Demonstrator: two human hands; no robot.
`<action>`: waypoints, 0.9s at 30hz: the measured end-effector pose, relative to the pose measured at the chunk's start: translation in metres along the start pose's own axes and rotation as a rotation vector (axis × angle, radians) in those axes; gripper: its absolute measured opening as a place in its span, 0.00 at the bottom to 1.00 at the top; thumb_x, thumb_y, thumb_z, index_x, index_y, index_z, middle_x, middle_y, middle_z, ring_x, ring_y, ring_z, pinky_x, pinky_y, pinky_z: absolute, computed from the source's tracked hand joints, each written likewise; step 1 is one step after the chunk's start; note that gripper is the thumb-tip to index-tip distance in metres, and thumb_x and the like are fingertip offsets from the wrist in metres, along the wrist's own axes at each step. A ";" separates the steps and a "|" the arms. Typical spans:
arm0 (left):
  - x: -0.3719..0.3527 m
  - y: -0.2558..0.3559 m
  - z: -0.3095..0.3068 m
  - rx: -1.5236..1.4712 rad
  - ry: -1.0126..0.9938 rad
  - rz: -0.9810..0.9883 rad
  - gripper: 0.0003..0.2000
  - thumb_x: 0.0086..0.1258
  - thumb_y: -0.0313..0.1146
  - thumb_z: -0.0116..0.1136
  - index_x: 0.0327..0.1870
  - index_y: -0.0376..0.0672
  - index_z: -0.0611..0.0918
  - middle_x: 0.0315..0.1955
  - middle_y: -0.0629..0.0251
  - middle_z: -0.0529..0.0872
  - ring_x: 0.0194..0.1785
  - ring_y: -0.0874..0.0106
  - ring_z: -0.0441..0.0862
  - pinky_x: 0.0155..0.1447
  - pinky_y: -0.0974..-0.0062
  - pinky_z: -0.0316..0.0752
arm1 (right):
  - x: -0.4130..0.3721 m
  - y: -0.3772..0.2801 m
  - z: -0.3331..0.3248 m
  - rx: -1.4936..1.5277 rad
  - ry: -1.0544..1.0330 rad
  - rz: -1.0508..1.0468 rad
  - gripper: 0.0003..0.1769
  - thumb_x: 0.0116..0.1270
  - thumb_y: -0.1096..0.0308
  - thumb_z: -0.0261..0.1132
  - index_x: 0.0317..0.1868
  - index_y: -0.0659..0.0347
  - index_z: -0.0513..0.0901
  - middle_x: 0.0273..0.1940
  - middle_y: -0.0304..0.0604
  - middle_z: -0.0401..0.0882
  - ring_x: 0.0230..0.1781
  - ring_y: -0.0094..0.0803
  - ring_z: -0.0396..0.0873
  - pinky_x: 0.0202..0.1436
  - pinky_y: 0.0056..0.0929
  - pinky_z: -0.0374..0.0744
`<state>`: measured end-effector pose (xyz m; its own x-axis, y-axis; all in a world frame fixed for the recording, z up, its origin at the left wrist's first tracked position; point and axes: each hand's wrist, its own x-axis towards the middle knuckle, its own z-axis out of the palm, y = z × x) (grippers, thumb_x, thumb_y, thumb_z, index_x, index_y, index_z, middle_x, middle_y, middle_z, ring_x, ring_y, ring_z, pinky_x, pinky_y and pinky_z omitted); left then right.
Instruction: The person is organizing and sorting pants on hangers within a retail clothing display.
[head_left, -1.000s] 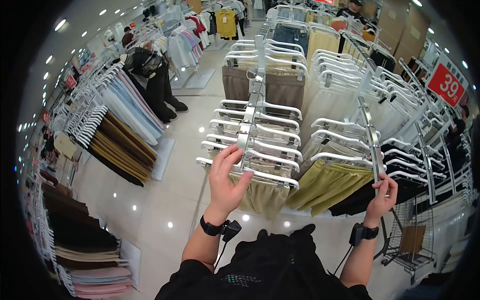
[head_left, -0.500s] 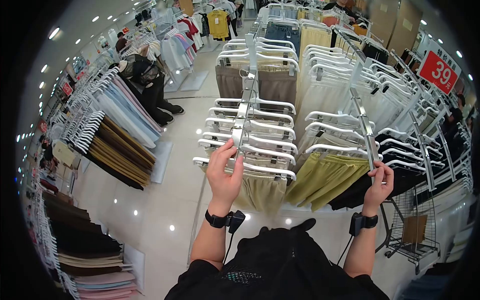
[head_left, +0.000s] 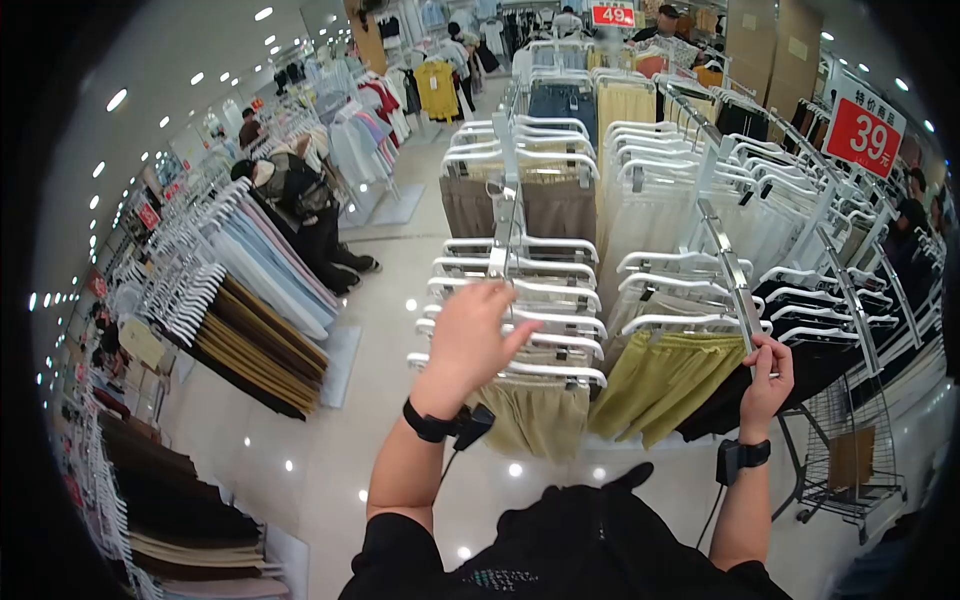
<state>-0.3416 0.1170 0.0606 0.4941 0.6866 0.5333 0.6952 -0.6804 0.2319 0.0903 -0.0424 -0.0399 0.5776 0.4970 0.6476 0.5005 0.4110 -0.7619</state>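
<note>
My left hand (head_left: 472, 338) reaches over the near hangers of the middle rack, thumb spread out and fingers at the metal rail (head_left: 512, 215). Its fingertips partly cover the hooks there; I see nothing held in it. Below it hang beige trousers (head_left: 535, 415) on a white hanger (head_left: 555, 374). My right hand (head_left: 768, 375) has its fingers closed round the front end of the neighbouring rail (head_left: 733, 275). Beside that hand are olive-green trousers (head_left: 665, 380) on a white hanger (head_left: 690, 322). Black garments (head_left: 735, 400) hang just behind my right fingers.
A red price sign (head_left: 866, 130) stands at the right. A wire shopping cart (head_left: 850, 450) is at the lower right. Racks of brown trousers (head_left: 265, 345) line the left aisle, where a person in dark clothes (head_left: 310, 215) sits. Tiled floor (head_left: 400, 300) runs between.
My left hand has moved forward along the hangers, its thumb swinging out to the right. My right hand stays at the rail end. The view has tilted up slightly.
</note>
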 end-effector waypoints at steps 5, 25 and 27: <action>0.004 0.001 0.001 -0.014 0.001 -0.016 0.15 0.74 0.43 0.74 0.48 0.41 0.93 0.53 0.60 0.94 0.60 0.56 0.88 0.63 0.57 0.84 | -0.001 -0.007 0.004 0.037 0.010 0.005 0.09 0.88 0.71 0.62 0.53 0.66 0.86 0.47 0.37 0.89 0.36 0.15 0.81 0.48 0.19 0.79; -0.004 -0.003 0.014 -0.200 0.344 0.129 0.19 0.71 0.27 0.74 0.20 0.39 0.76 0.17 0.58 0.74 0.20 0.57 0.72 0.27 0.59 0.64 | 0.001 -0.017 0.008 0.045 0.024 0.030 0.09 0.87 0.70 0.64 0.53 0.67 0.87 0.40 0.35 0.88 0.36 0.16 0.83 0.46 0.19 0.79; -0.003 -0.004 0.015 -0.211 0.334 0.099 0.20 0.72 0.28 0.74 0.20 0.38 0.76 0.16 0.57 0.74 0.20 0.57 0.72 0.27 0.60 0.64 | 0.001 -0.016 0.009 0.060 0.037 0.036 0.09 0.87 0.70 0.64 0.53 0.66 0.88 0.40 0.35 0.88 0.36 0.16 0.83 0.46 0.19 0.79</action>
<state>-0.3386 0.1212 0.0460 0.3318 0.5181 0.7884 0.5131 -0.8004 0.3100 0.0770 -0.0416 -0.0275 0.6183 0.4844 0.6189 0.4398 0.4393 -0.7833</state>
